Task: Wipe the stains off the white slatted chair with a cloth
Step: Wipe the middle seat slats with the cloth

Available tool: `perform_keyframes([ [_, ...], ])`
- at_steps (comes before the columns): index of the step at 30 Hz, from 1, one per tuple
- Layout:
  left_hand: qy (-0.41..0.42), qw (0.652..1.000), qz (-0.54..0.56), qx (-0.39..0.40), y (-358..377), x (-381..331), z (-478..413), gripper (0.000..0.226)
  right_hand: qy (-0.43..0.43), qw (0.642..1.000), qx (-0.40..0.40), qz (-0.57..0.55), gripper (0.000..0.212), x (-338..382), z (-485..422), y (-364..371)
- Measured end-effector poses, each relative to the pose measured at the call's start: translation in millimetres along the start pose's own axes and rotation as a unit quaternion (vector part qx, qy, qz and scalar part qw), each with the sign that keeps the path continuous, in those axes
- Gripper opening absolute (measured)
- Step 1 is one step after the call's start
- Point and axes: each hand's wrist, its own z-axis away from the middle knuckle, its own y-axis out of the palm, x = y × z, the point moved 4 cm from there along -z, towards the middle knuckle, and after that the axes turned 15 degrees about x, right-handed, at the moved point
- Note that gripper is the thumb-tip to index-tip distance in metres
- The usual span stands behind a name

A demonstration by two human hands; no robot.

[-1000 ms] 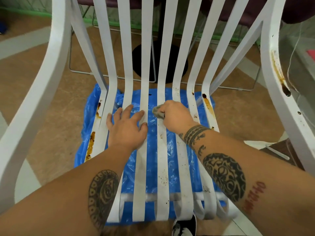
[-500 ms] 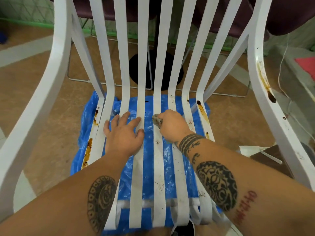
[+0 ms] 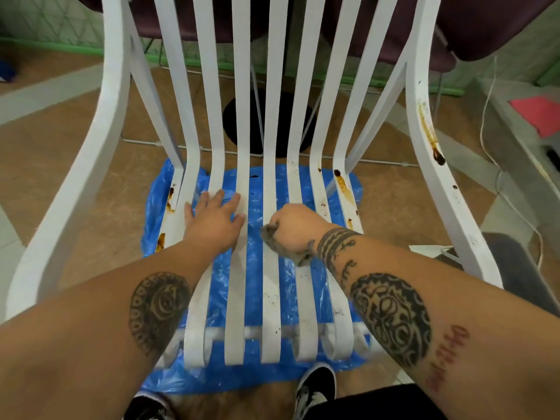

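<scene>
At the bottom centre a dark shoe (image 3: 315,386) is standing at the near edge of the blue plastic sheet (image 3: 221,298), which is lying under the white slatted chair (image 3: 269,301). Just above the middle of the frame the right hand (image 3: 295,227) is clenching around a greyish cloth (image 3: 274,239) and pressing it onto a centre seat slat. A loose end seems to be trailing below the wrist, though blur is making that hard to confirm. To its left, the left hand (image 3: 215,222) is lying flat with fingers spread across two slats, bracing the seat.

Further up, brown stains (image 3: 344,186) are showing on the right-hand slats and on the left edge slat. At the far right a long brown streak (image 3: 428,134) is running down the armrest (image 3: 454,207), so most of the job is looking undone.

Judging from here, hard rubbing could be sliding the chair across the slick sheet. The trailing corner could be snagging or dropping through a gap between slats. A cloth already soiled could be smearing the marks rather than lifting them
</scene>
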Motion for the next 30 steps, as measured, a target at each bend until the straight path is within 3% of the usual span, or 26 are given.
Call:
perform_keyframes([
  [3,0.020,0.999,0.005,-0.036,-4,-3,18,0.057,0.016,0.997,-0.073,-0.008,0.017,-4,-5,2],
  [10,0.008,1.000,-0.002,0.008,42,11,87,0.066,-0.006,0.995,-0.086,0.053,0.025,10,3,48],
  [15,0.023,0.999,-0.016,-0.039,54,11,90,0.066,-0.037,0.998,-0.045,0.018,0.033,15,21,73],
  [20,0.004,0.999,-0.033,0.028,41,10,87,0.068,-0.005,0.998,0.062,-0.006,0.018,11,35,51],
  [23,0.008,0.998,-0.025,0.060,30,9,92,0.072,0.030,0.999,0.001,-0.031,0.017,10,34,40],
  [26,0.024,0.996,-0.025,0.081,34,12,113,0.079,0.006,0.996,-0.059,-0.059,0.020,19,43,65],
  [30,0.025,0.996,-0.023,0.086,43,16,127,0.079,-0.016,0.998,-0.065,-0.017,0.024,24,60,93],
])
